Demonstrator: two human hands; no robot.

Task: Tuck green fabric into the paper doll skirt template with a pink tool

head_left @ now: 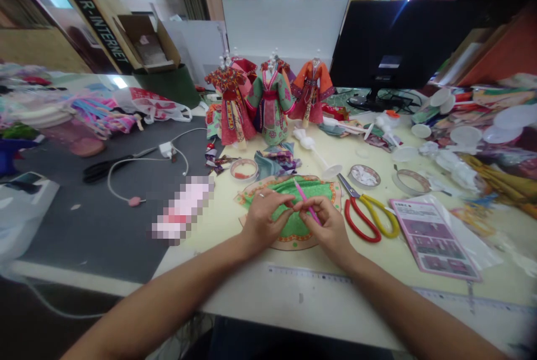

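Both hands meet fingertip to fingertip over a green piece of cloth with an orange patterned border and a pale edge. Between the fingers of my right hand a slim pink pen stands tilted, its tip up and to the left. My left hand, with a ring on one finger, is closed in a pinch against the right fingertips; whatever it pinches is too small to make out. Scissors with one red and one yellow handle lie spread to the right of my right hand.
Behind the cloth stand several doll figures in robes. Rolls of tape and a white doll stand lie nearer. A pink printed card rests at right, a ruler along the front. Black scissors and a white cable lie left.
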